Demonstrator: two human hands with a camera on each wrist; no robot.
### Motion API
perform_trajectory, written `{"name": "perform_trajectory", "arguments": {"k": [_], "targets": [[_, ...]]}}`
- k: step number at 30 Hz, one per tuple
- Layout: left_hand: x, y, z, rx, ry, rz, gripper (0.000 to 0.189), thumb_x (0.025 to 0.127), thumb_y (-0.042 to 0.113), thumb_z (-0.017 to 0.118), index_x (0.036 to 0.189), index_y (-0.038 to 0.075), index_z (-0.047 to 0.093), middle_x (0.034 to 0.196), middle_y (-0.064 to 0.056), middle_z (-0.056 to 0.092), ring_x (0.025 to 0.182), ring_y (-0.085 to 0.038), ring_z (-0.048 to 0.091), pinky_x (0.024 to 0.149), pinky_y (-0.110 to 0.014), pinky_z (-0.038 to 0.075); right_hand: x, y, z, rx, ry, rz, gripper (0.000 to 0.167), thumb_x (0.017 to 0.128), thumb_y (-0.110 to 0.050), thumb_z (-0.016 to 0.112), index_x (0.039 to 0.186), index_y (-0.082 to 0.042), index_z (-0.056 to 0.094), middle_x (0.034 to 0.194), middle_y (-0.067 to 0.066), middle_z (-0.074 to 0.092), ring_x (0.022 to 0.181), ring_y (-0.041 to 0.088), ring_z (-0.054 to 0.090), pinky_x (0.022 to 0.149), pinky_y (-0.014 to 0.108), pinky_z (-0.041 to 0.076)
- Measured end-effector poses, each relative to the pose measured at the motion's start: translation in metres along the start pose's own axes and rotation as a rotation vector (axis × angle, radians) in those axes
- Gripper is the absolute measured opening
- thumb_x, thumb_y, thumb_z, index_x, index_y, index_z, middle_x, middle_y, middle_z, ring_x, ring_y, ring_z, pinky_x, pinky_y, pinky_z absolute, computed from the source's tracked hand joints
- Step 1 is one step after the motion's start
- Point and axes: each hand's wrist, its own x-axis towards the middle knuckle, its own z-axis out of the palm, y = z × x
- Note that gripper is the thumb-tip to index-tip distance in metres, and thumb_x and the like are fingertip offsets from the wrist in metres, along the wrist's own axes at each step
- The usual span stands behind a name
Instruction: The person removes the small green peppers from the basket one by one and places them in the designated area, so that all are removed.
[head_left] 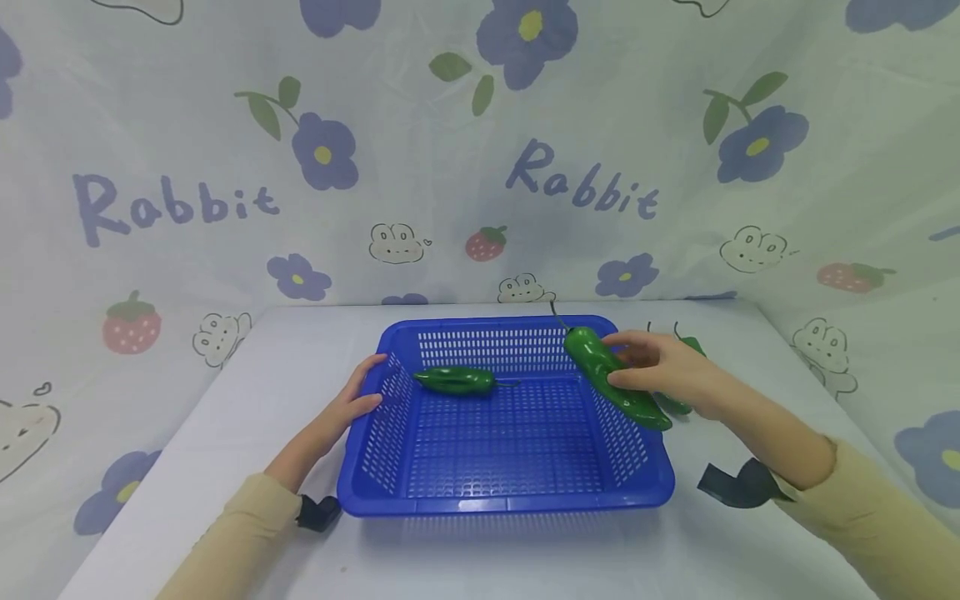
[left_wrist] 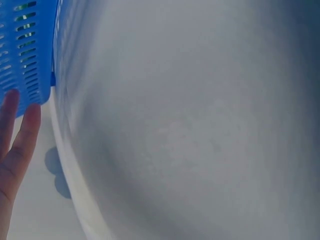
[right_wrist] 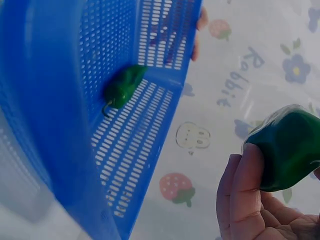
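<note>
My right hand (head_left: 667,371) pinches a long green chili pepper (head_left: 600,362) between thumb and fingers, over the right rim of a blue plastic basket (head_left: 506,504). The pepper's thin stem points up and away, its tip toward the near right. In the right wrist view, the held green pepper (right_wrist: 287,150) fills the grip. My left hand (head_left: 348,408) touches the basket's left side, and its visible fingers (left_wrist: 25,135) look fairly straight against the outer wall. Inside the basket, another green pepper (head_left: 456,381) lies on its side near the back left.
More green peppers (head_left: 692,344) lie on the white table (head_left: 300,358) right of the basket, partly hidden by my right hand. Behind stands a patterned cloth backdrop (head_left: 420,167). Dark straps (head_left: 742,485) hang near both sleeves.
</note>
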Motion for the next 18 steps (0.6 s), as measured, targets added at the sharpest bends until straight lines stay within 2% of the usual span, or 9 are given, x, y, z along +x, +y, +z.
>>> {"name": "perform_trajectory", "arguments": {"k": [6, 10, 13, 18], "targets": [[0.001, -0.001, 0.0, 0.0, 0.002, 0.002, 0.066, 0.09, 0.024, 0.041, 0.145, 0.014, 0.006, 0.149, -0.025, -0.004, 0.132, -0.052, 0.009, 0.098, -0.07, 0.016, -0.016, 0.016, -0.012, 0.01, 0.058, 0.02, 0.061, 0.085, -0.025, 0.062, 0.136, -0.002, 0.037, 0.115, 0.023, 0.056, 0.097, 0.026, 0.059, 0.077, 0.038, 0.052], [0.0, 0.0, 0.0, 0.0, 0.003, 0.001, 0.066, 0.09, 0.025, 0.041, 0.145, 0.014, 0.006, 0.149, -0.024, -0.004, 0.133, -0.052, 0.008, 0.098, -0.07, 0.014, -0.027, 0.029, -0.02, 0.02, 0.09, 0.023, 0.06, 0.088, -0.023, 0.059, 0.137, 0.001, 0.034, 0.117, 0.024, 0.055, 0.095, 0.024, 0.059, 0.075, 0.036, 0.051], [0.0, 0.0, 0.0, 0.0, 0.003, -0.001, 0.066, 0.09, 0.025, 0.041, 0.145, 0.014, 0.006, 0.149, -0.024, -0.005, 0.133, -0.052, 0.007, 0.098, -0.07, 0.014, -0.034, 0.037, -0.025, 0.013, 0.113, 0.033, 0.06, 0.088, -0.021, 0.058, 0.137, 0.002, 0.032, 0.116, 0.024, 0.055, 0.092, 0.021, 0.059, 0.072, 0.034, 0.051], [0.0, -0.001, 0.0, -0.002, -0.003, 0.005, 0.066, 0.09, 0.024, 0.041, 0.145, 0.013, 0.005, 0.149, -0.025, -0.006, 0.132, -0.053, 0.007, 0.098, -0.07, 0.014, -0.042, 0.049, -0.03, -0.028, 0.149, 0.06, 0.061, 0.089, -0.021, 0.057, 0.138, 0.004, 0.03, 0.119, 0.028, 0.052, 0.094, 0.023, 0.059, 0.072, 0.033, 0.051]]}}
